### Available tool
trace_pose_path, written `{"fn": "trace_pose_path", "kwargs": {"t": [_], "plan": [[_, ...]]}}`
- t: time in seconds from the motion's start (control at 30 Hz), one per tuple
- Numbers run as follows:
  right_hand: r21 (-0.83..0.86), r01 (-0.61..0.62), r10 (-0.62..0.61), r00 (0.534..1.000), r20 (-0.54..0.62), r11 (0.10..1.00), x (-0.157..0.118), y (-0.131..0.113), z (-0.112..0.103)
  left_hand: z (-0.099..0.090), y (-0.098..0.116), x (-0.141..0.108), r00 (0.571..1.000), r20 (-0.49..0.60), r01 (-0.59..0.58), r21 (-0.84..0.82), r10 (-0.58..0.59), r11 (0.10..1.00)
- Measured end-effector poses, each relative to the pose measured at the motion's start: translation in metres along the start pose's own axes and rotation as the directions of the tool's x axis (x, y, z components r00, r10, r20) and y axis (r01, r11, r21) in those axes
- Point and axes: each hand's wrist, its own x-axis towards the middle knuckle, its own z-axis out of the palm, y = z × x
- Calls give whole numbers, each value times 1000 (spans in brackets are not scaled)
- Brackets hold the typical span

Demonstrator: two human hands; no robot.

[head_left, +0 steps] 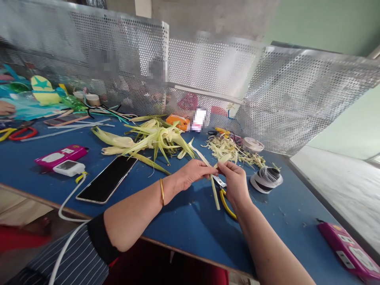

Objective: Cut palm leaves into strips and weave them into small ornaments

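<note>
My left hand (194,173), with a gold bangle at its wrist, has its fingers closed on a pale green husk strip (215,193) that hangs down toward the table. Close beside it, my right hand (236,180) pinches the upper part of the husk between thumb and fingers. The fingertips of both hands nearly touch. Yellow-handled scissors (227,204) lie on the blue table under my right hand, their blades partly hidden. Beyond my hands is a pile of corn husks (157,138), and right of it a heap of shredded husk pieces (227,148).
A black phone (108,180) and a magenta device (61,157) with a white cable lie left. A black-and-white roll (266,180) and another magenta device (348,249) are right. Perforated metal screens (208,67) stand behind. Another person's hand (6,108) shows far left.
</note>
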Motion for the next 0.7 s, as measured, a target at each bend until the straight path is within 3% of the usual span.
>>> {"fn": "trace_pose_path", "kwargs": {"t": [0.2,0.27,0.33,0.4,0.47,0.57,0.63,0.7], "plan": [[-120,7,-9,1000,-17,993,2,1,-4,-2,2,-1,998,39,-46,17,46,999],[-240,85,-112,989,-100,967,5,-3,-9,-3,1,-2,997,59,-49,41,47,998],[-366,221,-291,945,-147,904,7,-8,-13,-4,1,-2,997,63,-50,81,44,995],[-419,307,-355,934,-41,855,7,-13,-15,-2,1,-3,996,68,-61,126,52,990],[-378,248,-202,967,156,892,5,-18,-13,-1,1,-4,990,118,-90,157,72,983],[-257,22,77,927,368,966,-1,-21,-9,3,1,-5,972,220,-120,181,79,976],[-167,-70,130,916,381,984,-3,-23,-7,4,1,-6,967,247,-107,177,61,978],[-94,-112,136,939,315,989,-4,-23,-6,4,1,-6,968,247,-78,156,38,985]]}}
